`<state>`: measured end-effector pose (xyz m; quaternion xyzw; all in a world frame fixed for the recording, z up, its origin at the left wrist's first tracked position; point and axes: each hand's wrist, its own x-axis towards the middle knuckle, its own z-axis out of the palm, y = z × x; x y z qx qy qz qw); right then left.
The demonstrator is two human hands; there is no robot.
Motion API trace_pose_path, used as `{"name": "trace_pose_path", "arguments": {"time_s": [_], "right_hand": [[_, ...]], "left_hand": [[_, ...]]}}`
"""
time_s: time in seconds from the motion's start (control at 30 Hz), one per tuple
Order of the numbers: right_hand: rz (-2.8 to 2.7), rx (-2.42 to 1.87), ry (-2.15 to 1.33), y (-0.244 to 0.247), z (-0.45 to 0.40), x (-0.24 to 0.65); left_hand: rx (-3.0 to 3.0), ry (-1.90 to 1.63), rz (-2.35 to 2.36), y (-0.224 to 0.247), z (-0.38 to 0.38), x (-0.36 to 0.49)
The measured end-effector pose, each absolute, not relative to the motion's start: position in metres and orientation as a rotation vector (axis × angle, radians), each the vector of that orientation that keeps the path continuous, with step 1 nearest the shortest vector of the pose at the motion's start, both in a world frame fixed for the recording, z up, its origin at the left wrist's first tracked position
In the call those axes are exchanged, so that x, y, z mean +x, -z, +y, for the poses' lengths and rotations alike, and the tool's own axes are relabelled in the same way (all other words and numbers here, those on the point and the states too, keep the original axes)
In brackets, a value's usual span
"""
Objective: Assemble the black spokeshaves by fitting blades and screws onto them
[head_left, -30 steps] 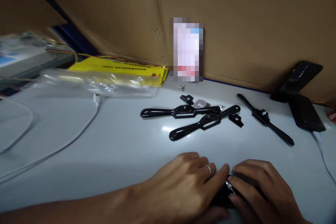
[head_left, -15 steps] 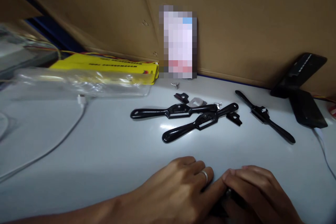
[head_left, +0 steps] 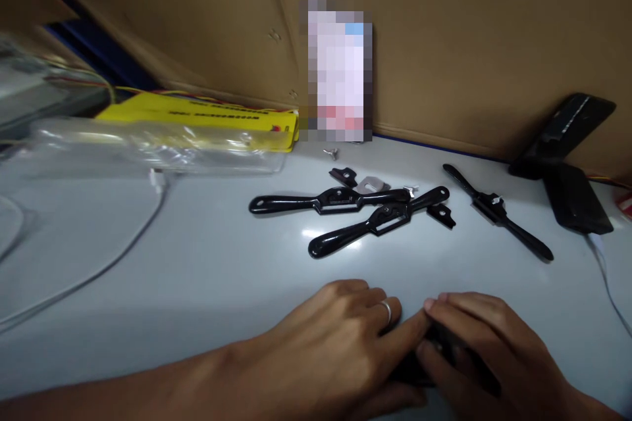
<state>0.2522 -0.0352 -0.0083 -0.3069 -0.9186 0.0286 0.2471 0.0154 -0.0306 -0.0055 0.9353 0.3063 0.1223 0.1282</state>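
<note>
My left hand, with a ring on one finger, is closed around the left part of a black object at the bottom of the view. From the other side my right hand grips the same object, its fingertips against my left index finger. Much of the object is hidden by the fingers. Beyond my hands lie two black two-handled tools, one overlapping the other. A small black plate and a silver plate are near them.
A third two-handled tool lies at the right, by a black stand. Yellow packets and clear plastic are at the left, with a white cable. A phone-like blurred object leans on the cardboard.
The view has shifted slightly. My right thumb and fingers have parted a little, so more of the black object between my hands shows.
</note>
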Motion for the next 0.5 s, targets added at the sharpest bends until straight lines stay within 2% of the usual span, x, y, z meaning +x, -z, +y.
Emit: {"name": "trace_pose_path", "arguments": {"time_s": [0.2,0.33,0.5], "right_hand": [[-2.421,-0.953,-0.084,0.008,-0.038,0.252],[-2.503,-0.814,-0.022,0.001,-0.032,0.258],[-2.516,-0.793,-0.112,-0.001,-0.031,0.255]], "left_hand": [[2.753,-0.348,0.886,0.007,-0.030,0.016],[2.770,-0.349,0.882,0.006,-0.029,0.016],[2.771,-0.342,0.875,0.005,-0.029,0.015]]}}
